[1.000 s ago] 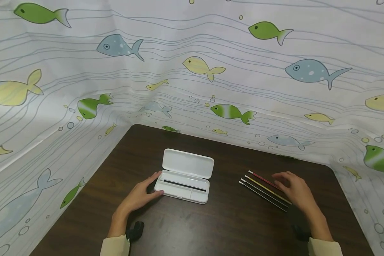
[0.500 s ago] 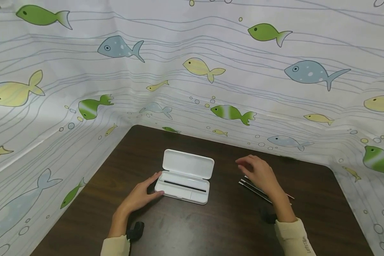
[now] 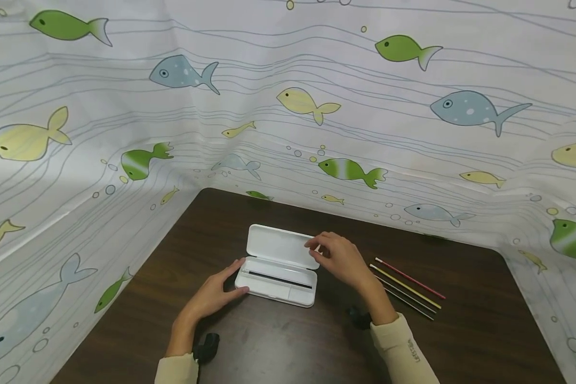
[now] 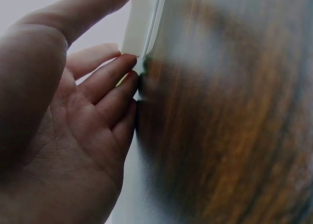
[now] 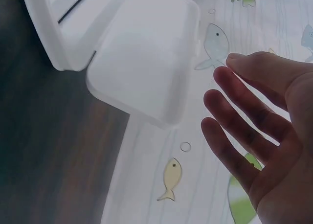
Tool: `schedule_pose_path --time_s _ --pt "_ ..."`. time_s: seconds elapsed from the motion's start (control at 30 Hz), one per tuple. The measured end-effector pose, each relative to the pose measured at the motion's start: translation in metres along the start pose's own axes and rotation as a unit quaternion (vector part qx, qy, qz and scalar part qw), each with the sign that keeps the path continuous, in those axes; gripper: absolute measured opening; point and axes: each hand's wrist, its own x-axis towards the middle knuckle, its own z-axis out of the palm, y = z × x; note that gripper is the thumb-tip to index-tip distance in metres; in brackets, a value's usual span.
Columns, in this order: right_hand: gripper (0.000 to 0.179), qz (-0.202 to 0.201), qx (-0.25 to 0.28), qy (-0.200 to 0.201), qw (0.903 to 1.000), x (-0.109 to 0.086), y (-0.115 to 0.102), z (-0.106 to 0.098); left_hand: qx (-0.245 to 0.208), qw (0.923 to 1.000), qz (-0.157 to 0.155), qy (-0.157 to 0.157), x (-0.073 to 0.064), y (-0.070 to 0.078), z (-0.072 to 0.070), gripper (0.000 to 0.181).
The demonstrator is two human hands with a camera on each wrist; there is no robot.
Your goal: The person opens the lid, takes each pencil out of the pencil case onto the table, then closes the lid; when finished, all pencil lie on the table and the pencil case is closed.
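A white pencil case (image 3: pixel 254 290) lies on the table with its lid (image 3: pixel 278 245) raised at the back. A dark pencil (image 3: pixel 280 279) lies lengthwise inside it. My left hand (image 3: pixel 211 293) grips the case's left end, thumb at the front corner and fingers at the back one. In the left wrist view, fingertips (image 4: pixel 128 58) touch the white case edge. My right hand (image 3: pixel 343 258) is at the lid's right end, overlapping it in the head view. Its fingers are bent loosely, with nothing between them; the right wrist view shows them apart from the lid (image 5: pixel 146 57).
Right of the case, several thin pencils lie slanted side by side, among them a red pencil (image 3: pixel 410 278) and a yellow pencil (image 3: pixel 413 291). The dark wooden table (image 3: pixel 288 346) is bordered at the back and sides by a white fish-print sheet (image 3: pixel 249 144).
My right hand has moved left from over the pencils to the case's lid, uncovering the red and yellow pencils. The left hand has stayed at the case.
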Motion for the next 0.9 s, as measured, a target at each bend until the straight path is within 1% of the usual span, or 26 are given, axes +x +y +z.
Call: schedule_pose_path --time_s 0.07,0.13,0.27,0.43,0.5,0.77,0.9 --pt "0.015 -0.003 -0.011 -0.016 0.9998 -0.001 -0.001 0.007 0.002 1.0 0.001 0.001 0.0 0.0 0.0 0.082" --pt "0.015 -0.013 -0.029 -0.041 0.9987 -0.003 0.0 0.017 0.004 1.0 0.002 0.003 0.001 0.0 -0.001 0.083" --pt "0.015 -0.033 -0.057 -0.089 0.9938 -0.01 0.003 0.04 0.006 1.0 0.004 0.003 0.001 0.001 -0.001 0.083" --pt "0.013 -0.02 -0.065 -0.13 0.9891 -0.013 0.005 0.059 0.006 1.0 0.004 0.002 0.0 0.002 0.0 0.082" --pt "0.013 -0.014 -0.073 -0.135 0.988 -0.013 0.005 0.063 0.006 1.0 0.002 0.002 0.0 0.002 0.0 0.082" --pt "0.012 -0.024 -0.13 -0.121 0.9837 -0.01 0.007 0.077 0.014 0.9998 0.012 0.009 0.001 0.002 0.001 0.081" --pt "0.011 -0.02 -0.127 -0.121 0.9843 -0.009 0.008 0.079 0.018 0.9997 0.013 0.009 0.001 0.001 0.001 0.081"
